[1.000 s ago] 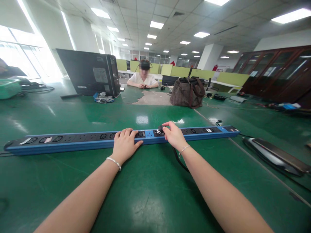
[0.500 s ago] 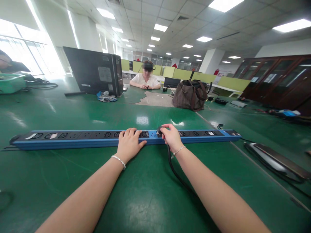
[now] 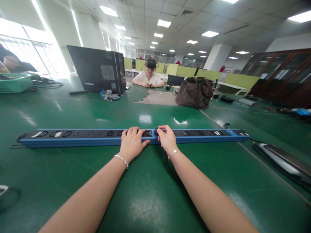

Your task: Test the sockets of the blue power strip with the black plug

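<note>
A long blue power strip (image 3: 82,142) with black socket panels lies across the green table. My left hand (image 3: 132,144) grips it left of the middle, fingers over the top and thumb along the near side. Between the thumb and fingers of my right hand (image 3: 167,138) is a black plug (image 3: 155,131), held at the blue socket section just right of my left hand. Whether its pins are in the socket is hidden. The plug's black cable (image 3: 167,161) drops towards me under my right forearm.
A black computer case (image 3: 97,71), gloves (image 3: 109,95) and a brown bag (image 3: 194,93) stand or lie farther back. Across the table sits a person (image 3: 148,77). At left is a green basket (image 3: 16,83); at right, a black-and-silver device (image 3: 284,160).
My right hand has moved the plug left along the strip, onto the blue socket section. My left hand keeps its place on the strip. The view has shifted slightly.
</note>
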Available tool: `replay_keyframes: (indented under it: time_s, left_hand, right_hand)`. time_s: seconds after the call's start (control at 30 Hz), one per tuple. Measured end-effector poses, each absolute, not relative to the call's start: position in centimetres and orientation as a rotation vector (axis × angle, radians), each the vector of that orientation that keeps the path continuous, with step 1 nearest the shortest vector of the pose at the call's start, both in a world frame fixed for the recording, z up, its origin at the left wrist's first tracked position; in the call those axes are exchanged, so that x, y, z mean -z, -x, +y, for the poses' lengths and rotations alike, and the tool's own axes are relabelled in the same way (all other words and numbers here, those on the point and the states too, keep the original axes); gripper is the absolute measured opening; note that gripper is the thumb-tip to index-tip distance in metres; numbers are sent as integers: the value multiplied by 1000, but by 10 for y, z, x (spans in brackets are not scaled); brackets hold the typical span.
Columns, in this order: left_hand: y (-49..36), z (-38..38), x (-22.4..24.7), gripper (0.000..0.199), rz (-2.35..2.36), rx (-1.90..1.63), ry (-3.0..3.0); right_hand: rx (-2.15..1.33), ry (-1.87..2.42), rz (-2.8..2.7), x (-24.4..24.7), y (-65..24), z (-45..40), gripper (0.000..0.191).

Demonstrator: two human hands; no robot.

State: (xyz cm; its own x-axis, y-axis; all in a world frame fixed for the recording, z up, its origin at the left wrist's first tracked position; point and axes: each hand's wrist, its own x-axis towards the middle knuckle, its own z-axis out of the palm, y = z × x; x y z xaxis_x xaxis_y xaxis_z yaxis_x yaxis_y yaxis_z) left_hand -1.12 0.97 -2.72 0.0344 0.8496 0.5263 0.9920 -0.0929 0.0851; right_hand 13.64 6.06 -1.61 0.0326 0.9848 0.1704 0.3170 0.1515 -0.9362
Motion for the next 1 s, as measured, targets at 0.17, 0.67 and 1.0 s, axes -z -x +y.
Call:
replay_keyframes:
  time_s: [0.17, 0.67, 1.0]
  left_hand:
    - [11, 10, 27, 44, -1893, 675, 2020]
    - [12, 10, 29, 45, -1878, 639, 2019]
    - [11, 9, 29, 44, -1862, 650, 2004]
  right_hand:
    - [-862, 1394, -1477, 15, -134, 60, 22]
    - [-996, 1438, -1593, 7, -135, 69, 18]
    - [-609, 1277, -1848, 20, -152, 64, 33]
